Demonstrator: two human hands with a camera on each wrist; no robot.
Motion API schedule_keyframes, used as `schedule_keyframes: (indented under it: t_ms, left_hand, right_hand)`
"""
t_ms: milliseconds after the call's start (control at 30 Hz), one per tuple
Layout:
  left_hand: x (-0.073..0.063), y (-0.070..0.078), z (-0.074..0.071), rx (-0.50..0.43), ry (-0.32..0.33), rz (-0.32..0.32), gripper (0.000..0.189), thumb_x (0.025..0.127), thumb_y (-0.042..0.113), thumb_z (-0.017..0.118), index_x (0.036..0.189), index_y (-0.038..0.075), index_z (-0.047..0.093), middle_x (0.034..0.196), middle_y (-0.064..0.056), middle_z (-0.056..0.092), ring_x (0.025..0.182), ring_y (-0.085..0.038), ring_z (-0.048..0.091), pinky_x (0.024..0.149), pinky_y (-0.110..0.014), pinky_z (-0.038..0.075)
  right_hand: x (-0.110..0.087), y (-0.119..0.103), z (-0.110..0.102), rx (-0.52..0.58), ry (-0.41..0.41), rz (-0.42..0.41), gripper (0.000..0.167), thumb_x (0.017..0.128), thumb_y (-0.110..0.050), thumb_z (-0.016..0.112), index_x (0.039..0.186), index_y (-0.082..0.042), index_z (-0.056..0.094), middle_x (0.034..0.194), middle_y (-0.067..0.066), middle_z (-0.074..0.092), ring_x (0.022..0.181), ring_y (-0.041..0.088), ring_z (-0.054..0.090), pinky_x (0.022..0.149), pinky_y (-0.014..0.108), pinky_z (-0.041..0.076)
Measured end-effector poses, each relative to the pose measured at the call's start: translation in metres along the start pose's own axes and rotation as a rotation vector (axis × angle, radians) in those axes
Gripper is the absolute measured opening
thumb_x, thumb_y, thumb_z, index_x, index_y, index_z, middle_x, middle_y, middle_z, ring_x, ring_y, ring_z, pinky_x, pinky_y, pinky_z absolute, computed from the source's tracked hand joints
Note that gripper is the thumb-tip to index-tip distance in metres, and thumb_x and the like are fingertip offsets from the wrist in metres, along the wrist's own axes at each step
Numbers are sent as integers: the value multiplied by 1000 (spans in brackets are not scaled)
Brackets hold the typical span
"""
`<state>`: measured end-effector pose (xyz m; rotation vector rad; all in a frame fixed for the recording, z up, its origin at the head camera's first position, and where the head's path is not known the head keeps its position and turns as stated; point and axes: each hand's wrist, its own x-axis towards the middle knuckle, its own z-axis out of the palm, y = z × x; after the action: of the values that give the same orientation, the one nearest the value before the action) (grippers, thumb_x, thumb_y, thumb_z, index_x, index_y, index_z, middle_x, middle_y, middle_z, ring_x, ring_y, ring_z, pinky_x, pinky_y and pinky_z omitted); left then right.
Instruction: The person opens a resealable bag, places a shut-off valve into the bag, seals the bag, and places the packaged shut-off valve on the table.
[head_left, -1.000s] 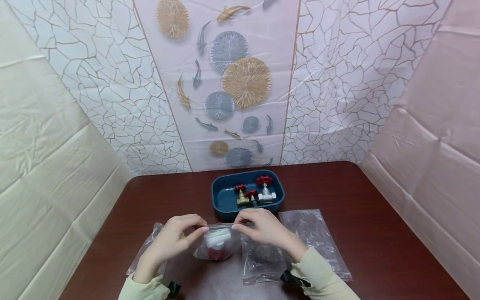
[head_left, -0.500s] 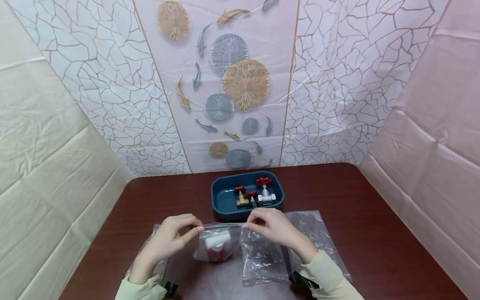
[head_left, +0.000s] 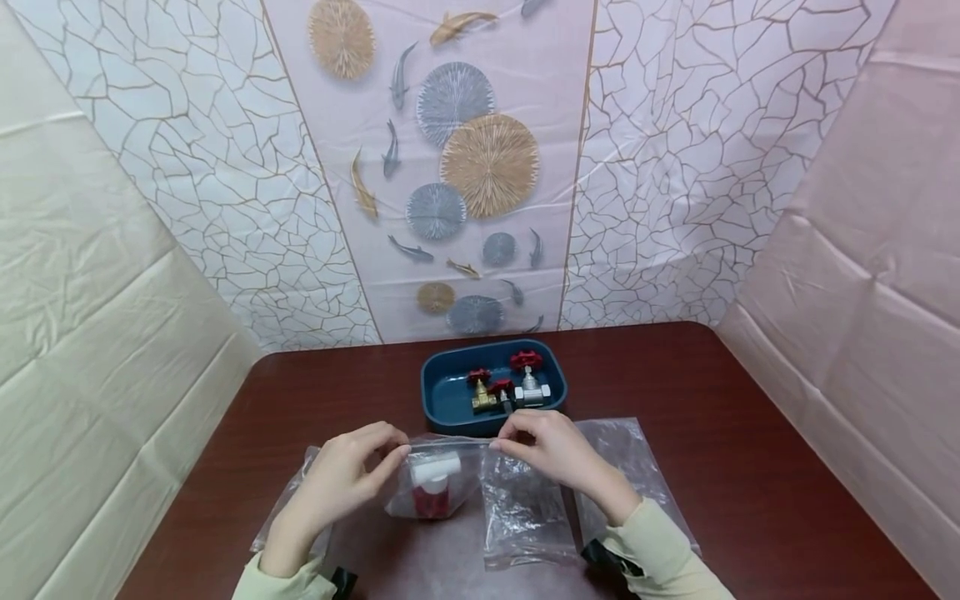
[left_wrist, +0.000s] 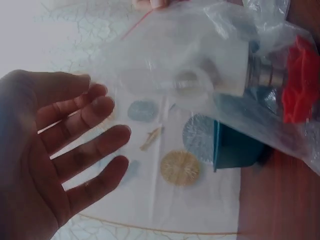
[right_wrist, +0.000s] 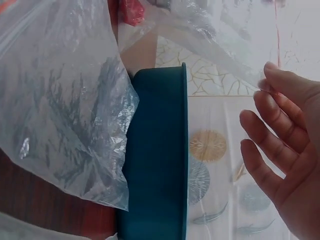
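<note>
A clear zip bag hangs between both hands at the front middle of the table, its top edge stretched straight. Inside it is a white valve with a red handwheel pointing down. My left hand pinches the left end of the bag's top edge between thumb and index finger, its other fingers apart in the left wrist view. At the opposite end, my right hand pinches the corner with thumb and index fingertips. A red line along the bag's mouth shows in the right wrist view.
Behind the hands stands a blue tray with a brass valve, a silver valve and a smaller red-handled one. Flat clear bags lie in front of the tray, at right and under the left forearm.
My right hand has shifted a little to the right, widening the gap between the hands and pulling the bag's top edge taut. The bag with the valve stays in about the same place.
</note>
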<state>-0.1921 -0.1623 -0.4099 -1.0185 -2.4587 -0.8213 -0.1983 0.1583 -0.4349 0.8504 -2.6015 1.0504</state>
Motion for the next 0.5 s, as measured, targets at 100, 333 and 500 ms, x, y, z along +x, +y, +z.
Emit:
schedule_keyframes:
  t_ms: [100, 333, 500]
  left_hand:
    - [-1, 9, -1, 49, 21, 2, 11, 96, 22, 70, 106, 23, 71, 95, 17, 64, 66, 3, 50, 59, -21, 47]
    - [5, 38, 7, 124, 138, 181, 27, 94, 21, 70, 121, 20, 69, 107, 9, 67, 94, -8, 61, 77, -30, 52]
    - [10, 61, 28, 105, 98, 409, 17, 89, 17, 73, 106, 19, 73, 105, 9, 66, 96, -9, 60, 82, -29, 50]
  right_hand:
    - [-1, -1, -1, 2, -4, -8, 8, 96, -37, 69, 93, -30, 72, 84, -21, 62, 69, -1, 55, 62, 24, 48]
    - [-7, -4, -7, 27, 17, -15, 13, 96, -25, 71, 107, -21, 75, 89, -17, 65, 75, 0, 58, 66, 25, 52]
    - [-18, -3, -14, 20, 16, 30, 10, 94, -22, 73, 104, -21, 71, 86, -17, 63, 75, 0, 58, 67, 28, 53]
